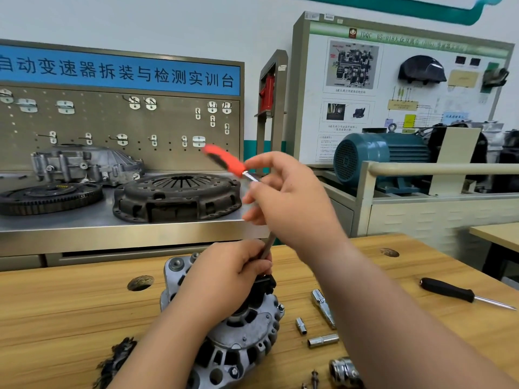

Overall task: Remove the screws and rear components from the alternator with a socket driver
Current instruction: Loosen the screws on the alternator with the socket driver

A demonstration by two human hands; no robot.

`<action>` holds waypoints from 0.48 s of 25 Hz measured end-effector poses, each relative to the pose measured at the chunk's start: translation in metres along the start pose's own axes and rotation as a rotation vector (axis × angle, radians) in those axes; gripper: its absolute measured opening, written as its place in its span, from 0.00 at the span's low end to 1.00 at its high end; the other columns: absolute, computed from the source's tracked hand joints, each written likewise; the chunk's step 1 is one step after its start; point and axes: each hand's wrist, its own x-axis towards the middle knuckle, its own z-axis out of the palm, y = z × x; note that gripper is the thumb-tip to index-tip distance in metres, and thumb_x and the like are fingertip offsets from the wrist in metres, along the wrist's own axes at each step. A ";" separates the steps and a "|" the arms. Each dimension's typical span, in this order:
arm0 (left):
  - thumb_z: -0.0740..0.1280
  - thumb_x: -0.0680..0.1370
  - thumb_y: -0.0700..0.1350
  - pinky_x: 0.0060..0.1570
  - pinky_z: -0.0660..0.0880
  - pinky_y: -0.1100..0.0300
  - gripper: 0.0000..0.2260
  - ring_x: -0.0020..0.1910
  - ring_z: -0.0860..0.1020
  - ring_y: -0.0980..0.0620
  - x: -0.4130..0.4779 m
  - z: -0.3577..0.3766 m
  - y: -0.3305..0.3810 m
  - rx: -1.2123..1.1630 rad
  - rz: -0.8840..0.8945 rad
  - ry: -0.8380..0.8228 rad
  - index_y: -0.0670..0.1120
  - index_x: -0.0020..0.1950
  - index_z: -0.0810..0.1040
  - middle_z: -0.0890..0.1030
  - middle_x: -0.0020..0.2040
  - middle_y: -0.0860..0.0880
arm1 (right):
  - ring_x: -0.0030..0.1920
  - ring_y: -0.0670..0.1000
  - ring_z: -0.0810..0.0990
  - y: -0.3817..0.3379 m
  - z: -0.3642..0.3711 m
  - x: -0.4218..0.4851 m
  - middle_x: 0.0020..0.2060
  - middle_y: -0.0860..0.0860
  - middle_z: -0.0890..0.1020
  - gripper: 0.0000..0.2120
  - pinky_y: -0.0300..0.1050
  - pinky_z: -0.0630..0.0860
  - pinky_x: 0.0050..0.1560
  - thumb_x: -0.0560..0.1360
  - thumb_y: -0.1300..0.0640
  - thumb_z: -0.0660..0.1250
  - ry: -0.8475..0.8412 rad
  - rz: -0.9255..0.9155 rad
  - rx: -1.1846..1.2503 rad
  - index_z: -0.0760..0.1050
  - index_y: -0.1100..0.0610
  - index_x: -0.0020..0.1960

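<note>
The silver alternator (247, 341) lies rear side up on the wooden bench (70, 313), with a black rear component (265, 284) at its top. My left hand (227, 276) rests on the alternator and its fingers curl round the lower shaft of the socket driver (265, 248). My right hand (289, 197) is raised above it and grips the driver's upper part, from which a red and black handle (224, 161) sticks out to the upper left, blurred. The driver's tip is hidden behind my left hand.
Loose sockets (323, 340) (301, 325), an extension piece (323, 307), a chrome part (344, 370) and small screws (314, 377) lie right of the alternator. A black-handled screwdriver (460, 294) lies far right. A clutch cover (179, 196), flywheel (47, 196) and housing (84, 164) sit on the steel bench behind.
</note>
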 end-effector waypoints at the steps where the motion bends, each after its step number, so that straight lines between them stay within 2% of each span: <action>1: 0.65 0.77 0.46 0.47 0.74 0.55 0.05 0.43 0.77 0.60 0.001 0.001 0.000 0.006 0.002 0.001 0.55 0.43 0.78 0.82 0.41 0.57 | 0.37 0.58 0.82 0.003 0.006 -0.002 0.37 0.55 0.81 0.15 0.60 0.80 0.44 0.76 0.66 0.58 0.124 -0.004 -0.002 0.74 0.48 0.51; 3: 0.66 0.76 0.47 0.47 0.75 0.54 0.04 0.44 0.78 0.58 0.001 0.001 0.000 -0.008 -0.001 0.005 0.52 0.47 0.80 0.83 0.42 0.55 | 0.39 0.61 0.81 0.006 0.011 -0.006 0.41 0.56 0.81 0.15 0.62 0.80 0.43 0.75 0.66 0.58 0.231 -0.008 0.057 0.73 0.46 0.49; 4: 0.66 0.76 0.48 0.46 0.75 0.54 0.04 0.44 0.79 0.57 0.001 0.001 -0.001 -0.018 0.001 0.003 0.52 0.47 0.80 0.83 0.42 0.55 | 0.37 0.58 0.82 0.007 0.010 -0.007 0.41 0.55 0.82 0.14 0.59 0.81 0.43 0.76 0.66 0.59 0.216 -0.012 0.111 0.74 0.47 0.49; 6: 0.66 0.76 0.50 0.45 0.75 0.53 0.03 0.42 0.78 0.59 -0.001 0.000 -0.002 -0.027 0.011 -0.011 0.52 0.44 0.79 0.82 0.40 0.55 | 0.32 0.50 0.82 0.006 0.005 -0.012 0.41 0.53 0.85 0.12 0.47 0.81 0.38 0.76 0.68 0.61 0.054 0.003 0.262 0.77 0.53 0.50; 8: 0.65 0.76 0.50 0.45 0.75 0.57 0.03 0.42 0.77 0.62 -0.003 -0.002 -0.003 -0.042 0.029 -0.023 0.54 0.44 0.78 0.81 0.40 0.59 | 0.31 0.48 0.82 0.004 0.000 -0.015 0.40 0.54 0.86 0.11 0.40 0.79 0.34 0.76 0.69 0.62 -0.166 0.029 0.448 0.79 0.57 0.52; 9: 0.65 0.76 0.50 0.44 0.74 0.59 0.03 0.42 0.77 0.63 -0.002 -0.001 -0.003 -0.041 0.039 -0.021 0.55 0.43 0.78 0.81 0.39 0.60 | 0.31 0.49 0.83 0.005 -0.002 -0.016 0.39 0.54 0.86 0.11 0.38 0.78 0.34 0.76 0.69 0.62 -0.216 0.035 0.511 0.80 0.58 0.52; 10: 0.65 0.76 0.50 0.42 0.74 0.60 0.04 0.41 0.76 0.63 -0.002 -0.001 -0.002 -0.027 0.040 -0.017 0.55 0.41 0.77 0.80 0.38 0.60 | 0.32 0.49 0.83 0.006 -0.002 -0.017 0.38 0.54 0.86 0.11 0.38 0.78 0.34 0.76 0.69 0.63 -0.199 0.033 0.545 0.80 0.57 0.51; 11: 0.65 0.76 0.50 0.40 0.73 0.60 0.04 0.39 0.76 0.62 -0.003 0.000 -0.001 -0.013 0.034 -0.012 0.55 0.41 0.77 0.80 0.37 0.59 | 0.32 0.49 0.83 0.009 0.001 -0.018 0.37 0.53 0.85 0.12 0.38 0.78 0.35 0.76 0.69 0.63 -0.108 0.017 0.536 0.81 0.55 0.50; 12: 0.65 0.76 0.49 0.38 0.72 0.61 0.04 0.38 0.76 0.62 -0.002 0.000 0.001 -0.003 0.036 -0.010 0.55 0.41 0.77 0.80 0.36 0.59 | 0.32 0.49 0.83 0.013 0.008 -0.018 0.36 0.52 0.85 0.12 0.40 0.79 0.35 0.76 0.67 0.64 0.057 -0.017 0.456 0.81 0.53 0.49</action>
